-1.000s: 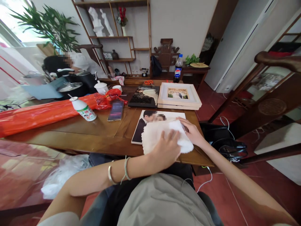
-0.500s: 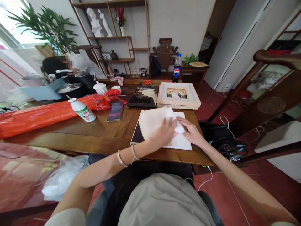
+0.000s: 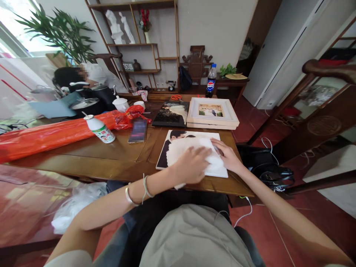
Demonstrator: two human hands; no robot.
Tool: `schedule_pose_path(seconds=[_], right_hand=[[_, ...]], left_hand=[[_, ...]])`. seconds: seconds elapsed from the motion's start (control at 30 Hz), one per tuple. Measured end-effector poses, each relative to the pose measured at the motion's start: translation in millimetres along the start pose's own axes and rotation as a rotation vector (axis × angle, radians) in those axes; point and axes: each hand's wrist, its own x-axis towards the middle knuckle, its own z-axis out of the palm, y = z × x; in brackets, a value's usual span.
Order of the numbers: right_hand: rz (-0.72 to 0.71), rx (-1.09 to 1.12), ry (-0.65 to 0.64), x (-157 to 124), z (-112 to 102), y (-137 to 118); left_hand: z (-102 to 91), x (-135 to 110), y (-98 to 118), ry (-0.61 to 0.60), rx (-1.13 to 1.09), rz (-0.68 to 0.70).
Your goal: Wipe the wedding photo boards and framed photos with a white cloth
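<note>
A large photo print (image 3: 167, 148) lies flat on the near right part of the wooden table (image 3: 111, 155). A white cloth (image 3: 183, 146) is spread over most of it. My left hand (image 3: 191, 165) presses flat on the cloth, fingers stretched out. On the print's right edge rests my right hand (image 3: 226, 155), fingers extended and touching the cloth. Only the print's top left corner and left strip show.
Behind the print lie a white picture frame (image 3: 213, 113) and a dark photo print (image 3: 172, 113). A phone (image 3: 137, 130), a white bottle (image 3: 99, 128) and a long red plastic bag (image 3: 50, 135) lie to the left. A seated person (image 3: 72, 74) is at the far left. Black bag (image 3: 267, 167) on the floor, right.
My left hand slid the cloth away from me up the print, then back toward me. My right hand stayed on the print's right edge.
</note>
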Motion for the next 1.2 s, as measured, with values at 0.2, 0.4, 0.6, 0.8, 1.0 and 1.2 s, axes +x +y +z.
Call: schedule_pose_path(seconds=[0.2,0.4,0.6,0.8,1.0,1.2], right_hand=[[0.01,-0.028,0.02,1,3,-1],[0.013,-0.058,0.008,0,1,0],[-0.014,-0.025,-0.028,-2,-1,4],[0.004,-0.083,0.001,0,1,2],[-0.006,-0.088,0.005,0,2,2],[0.008,-0.086,0.008,0,2,3]], left_hand=[[20.7,15,-76,-0.04,-0.105,-0.114],[11.2,-5,-45,-0.07,-0.222,0.0],[-10.6,-34,-7,-0.064,-0.378,0.169],[10.7,-12,-52,-0.018,-0.285,-0.023],[34.1,13,-89,0.032,-0.106,-0.112],[20.8,-7,-54,-0.048,-0.097,0.007]])
